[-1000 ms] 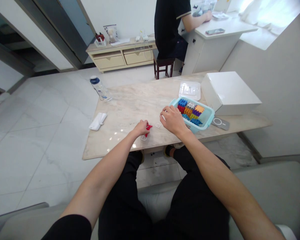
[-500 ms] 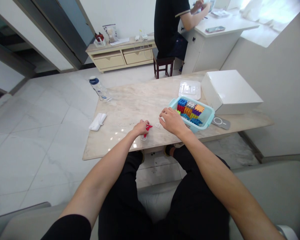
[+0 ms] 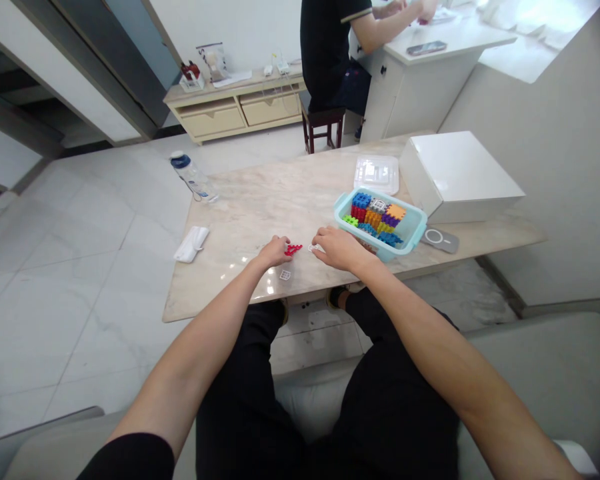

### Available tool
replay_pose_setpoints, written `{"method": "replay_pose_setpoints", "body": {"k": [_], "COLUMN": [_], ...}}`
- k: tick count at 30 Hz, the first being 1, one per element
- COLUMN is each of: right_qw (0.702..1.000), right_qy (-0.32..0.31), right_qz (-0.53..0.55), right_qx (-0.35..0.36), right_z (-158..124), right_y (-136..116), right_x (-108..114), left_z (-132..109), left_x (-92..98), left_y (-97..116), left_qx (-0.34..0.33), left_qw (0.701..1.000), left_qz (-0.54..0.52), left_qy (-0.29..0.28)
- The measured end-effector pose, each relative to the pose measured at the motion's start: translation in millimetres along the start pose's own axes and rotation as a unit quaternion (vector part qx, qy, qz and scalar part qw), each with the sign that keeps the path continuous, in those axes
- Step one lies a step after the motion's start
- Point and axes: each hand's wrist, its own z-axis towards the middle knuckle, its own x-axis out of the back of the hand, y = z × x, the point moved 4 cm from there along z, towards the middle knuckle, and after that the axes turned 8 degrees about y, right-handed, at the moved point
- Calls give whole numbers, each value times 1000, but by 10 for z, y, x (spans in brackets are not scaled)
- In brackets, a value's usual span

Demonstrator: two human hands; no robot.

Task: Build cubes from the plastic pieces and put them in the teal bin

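My left hand point(image 3: 274, 252) pinches red toothed building pieces point(image 3: 293, 250) just above or on the marble table. My right hand point(image 3: 339, 249), palm down, has its fingertips closed on a small white window-grid piece point(image 3: 313, 247), partly hidden by them. A second white window-grid piece point(image 3: 285, 275) lies on the table near its front edge, below my left hand. Beside my right hand stands a light blue basket point(image 3: 420, 235), in which stacks of coloured toothed blocks point(image 3: 373, 219) are sorted by colour.
On the marble table point(image 3: 250, 200) are a water bottle point(image 3: 196, 180), a white tissue pack point(image 3: 192, 244), a clear plastic lid point(image 3: 377, 175), a white box point(image 3: 463, 170) and a grey device point(image 3: 441, 240). A person point(image 3: 330, 53) sits at a white desk beyond.
My right hand has come down from the basket's edge onto the white piece. My left hand has moved up slightly with the red pieces, away from the other white piece.
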Motion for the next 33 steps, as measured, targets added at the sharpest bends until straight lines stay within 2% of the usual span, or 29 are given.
{"method": "replay_pose_setpoints", "body": {"k": [9,16,21,27,33], "right_qw": [999,993,984,977,974], "right_qy": [-43,-111,-155,-179,-127], "right_qz": [5,33,60,22,-21], "right_qx": [-20,-22,-64,-118,-187], "right_z": [-3,40,154,538,890], "right_y": [30,75,88,-104,-552], "right_x": [-5,-186,-320,-604,-845], "left_z": [49,27,-55,-119,-236], "left_x": [-8,73,157,241,226], "left_y": [-147,-199,-257,-377,-520], "left_qx": [9,0,-22,-22,-11], "left_qw": [1000,999,999,999,997], "left_qz": [7,36,38,21,-6], "left_qy": [3,-2,14,40,75]}}
